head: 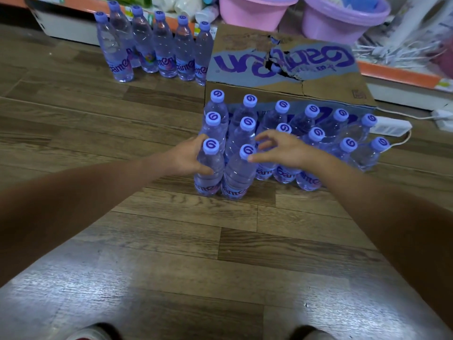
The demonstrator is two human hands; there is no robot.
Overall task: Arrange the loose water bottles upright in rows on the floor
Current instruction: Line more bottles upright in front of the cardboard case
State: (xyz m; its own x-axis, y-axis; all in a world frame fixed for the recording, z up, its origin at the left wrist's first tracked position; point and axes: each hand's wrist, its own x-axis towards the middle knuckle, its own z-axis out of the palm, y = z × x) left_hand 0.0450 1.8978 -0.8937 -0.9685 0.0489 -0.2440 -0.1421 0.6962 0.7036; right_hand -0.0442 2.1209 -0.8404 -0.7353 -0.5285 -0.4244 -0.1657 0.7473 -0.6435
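Note:
Several clear water bottles with purple caps stand upright in rows on the wooden floor [171, 229], in front of a cardboard box [318, 87]. My left hand [187, 158] grips the front-left bottle [209, 168] around its shoulder. My right hand [282, 149] hovers with relaxed, spread fingers over the row; its thumb tip touches the cap side of the neighbouring front bottle [239, 173]. A second group of upright bottles [157, 45] stands farther back at the left.
Pink [255, 11] and purple [343, 18] plastic tubs sit behind the box. A white power strip [389, 126] with a cable lies on the floor right of the rows. Shelf bases run along the back. My shoes show at the bottom edge.

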